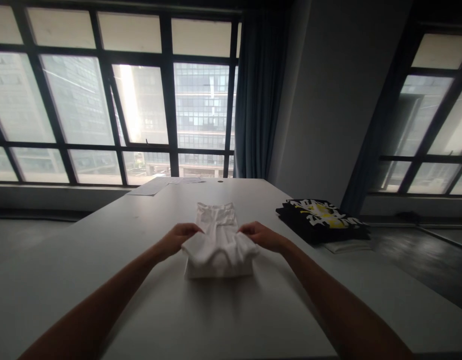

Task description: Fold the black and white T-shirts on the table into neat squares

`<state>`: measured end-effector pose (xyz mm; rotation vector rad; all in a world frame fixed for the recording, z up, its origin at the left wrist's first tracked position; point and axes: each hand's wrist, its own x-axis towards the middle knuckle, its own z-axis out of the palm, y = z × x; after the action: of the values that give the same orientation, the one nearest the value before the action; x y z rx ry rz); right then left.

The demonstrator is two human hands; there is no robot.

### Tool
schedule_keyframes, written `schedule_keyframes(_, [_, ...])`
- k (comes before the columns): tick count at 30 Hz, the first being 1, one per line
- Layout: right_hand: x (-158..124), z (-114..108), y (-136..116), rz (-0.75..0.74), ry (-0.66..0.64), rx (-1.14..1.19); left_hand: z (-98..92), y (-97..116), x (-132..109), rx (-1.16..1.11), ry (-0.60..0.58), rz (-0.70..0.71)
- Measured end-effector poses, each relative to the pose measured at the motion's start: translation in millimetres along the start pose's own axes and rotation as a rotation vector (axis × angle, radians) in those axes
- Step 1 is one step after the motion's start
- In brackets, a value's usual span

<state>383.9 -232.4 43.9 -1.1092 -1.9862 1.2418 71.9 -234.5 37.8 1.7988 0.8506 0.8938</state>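
A white garment, partly folded into a narrow strip, lies in front of me on the white table. Its near part is lifted and bent over, with the edge blurred. My left hand pinches the cloth at its left side, thumb and fingers closed. On the opposite side my right hand grips the cloth in the same way. The far end of the garment rests flat and wrinkled on the tabletop. What kind of garment it is, I cannot tell.
To the right, a stack of folded black clothes with white and yellow print sits on a folded white cloth. Paper sheets lie at the far left of the table. Beyond are windows and a blue curtain.
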Motion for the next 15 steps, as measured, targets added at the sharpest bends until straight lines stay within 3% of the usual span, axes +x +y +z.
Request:
schedule_keyframes(2, [10,7,6,0.151,0.265,0.035,2.7,-17,11,-0.090,0.244,-0.144])
schedule_keyframes(5, [17,14,12,0.333,0.388,0.007,2.9,-41,19,-0.064,0.352,-0.318])
schedule_keyframes(9, [13,15,15,0.286,0.336,-0.037,-0.6,-54,15,0.218,0.287,-0.259])
schedule_keyframes(15, [8,11,11,0.288,0.158,-0.288,0.8,-47,7,0.697,0.154,-0.146])
